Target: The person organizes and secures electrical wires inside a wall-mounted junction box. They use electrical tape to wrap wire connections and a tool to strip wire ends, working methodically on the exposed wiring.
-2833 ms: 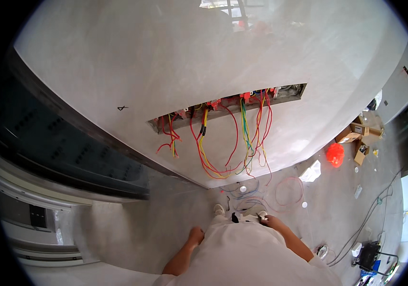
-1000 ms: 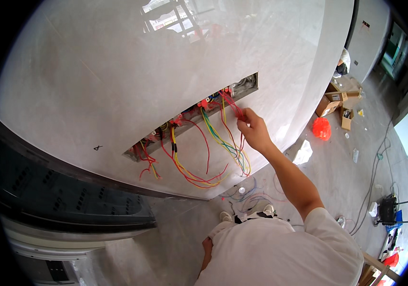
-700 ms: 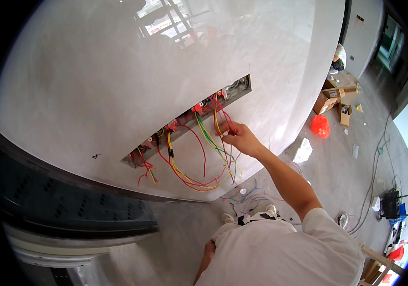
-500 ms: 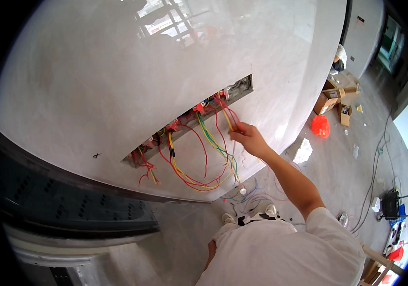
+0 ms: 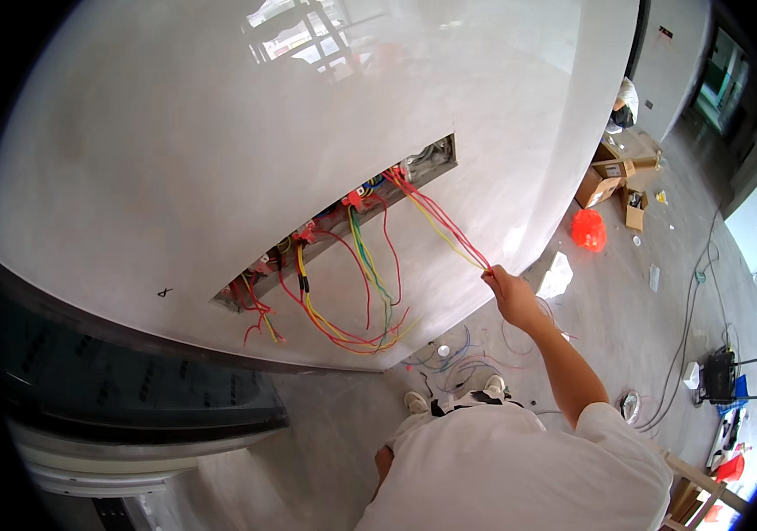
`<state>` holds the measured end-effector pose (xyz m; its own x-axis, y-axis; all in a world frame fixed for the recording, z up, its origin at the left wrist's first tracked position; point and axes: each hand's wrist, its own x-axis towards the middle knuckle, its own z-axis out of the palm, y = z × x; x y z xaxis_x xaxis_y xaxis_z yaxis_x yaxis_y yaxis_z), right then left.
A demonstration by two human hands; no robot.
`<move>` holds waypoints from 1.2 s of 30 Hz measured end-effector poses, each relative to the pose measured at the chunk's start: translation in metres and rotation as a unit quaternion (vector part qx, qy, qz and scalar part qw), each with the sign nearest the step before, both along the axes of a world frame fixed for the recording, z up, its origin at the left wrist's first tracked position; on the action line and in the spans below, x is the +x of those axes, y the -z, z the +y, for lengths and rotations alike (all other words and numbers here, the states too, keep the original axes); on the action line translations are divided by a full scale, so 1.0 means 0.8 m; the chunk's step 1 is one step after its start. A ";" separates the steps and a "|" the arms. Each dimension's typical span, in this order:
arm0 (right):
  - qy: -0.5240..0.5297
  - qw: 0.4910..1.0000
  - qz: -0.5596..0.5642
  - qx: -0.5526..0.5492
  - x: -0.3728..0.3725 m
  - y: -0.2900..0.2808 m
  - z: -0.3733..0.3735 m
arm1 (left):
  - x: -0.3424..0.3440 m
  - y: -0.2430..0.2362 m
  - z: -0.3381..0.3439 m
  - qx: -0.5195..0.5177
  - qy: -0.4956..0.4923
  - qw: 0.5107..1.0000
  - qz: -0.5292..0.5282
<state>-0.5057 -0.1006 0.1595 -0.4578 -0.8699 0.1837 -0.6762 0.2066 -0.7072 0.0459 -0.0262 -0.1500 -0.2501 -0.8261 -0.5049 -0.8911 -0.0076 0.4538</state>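
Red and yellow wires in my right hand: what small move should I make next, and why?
Perhaps ease your right hand slightly toward the slot: it holds the red and yellow wires almost straight, so they seem to have little slack.

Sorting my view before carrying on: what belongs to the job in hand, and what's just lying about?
In the job: right hand; red and yellow wires it grips; hanging wires; wall slot.

Apparently just lying about: red bag; cardboard boxes; grey cable.
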 end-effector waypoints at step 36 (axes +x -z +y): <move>0.108 0.907 -0.294 0.283 0.047 0.367 0.373 | -0.445 -0.504 -0.197 0.022 -0.085 0.795 0.600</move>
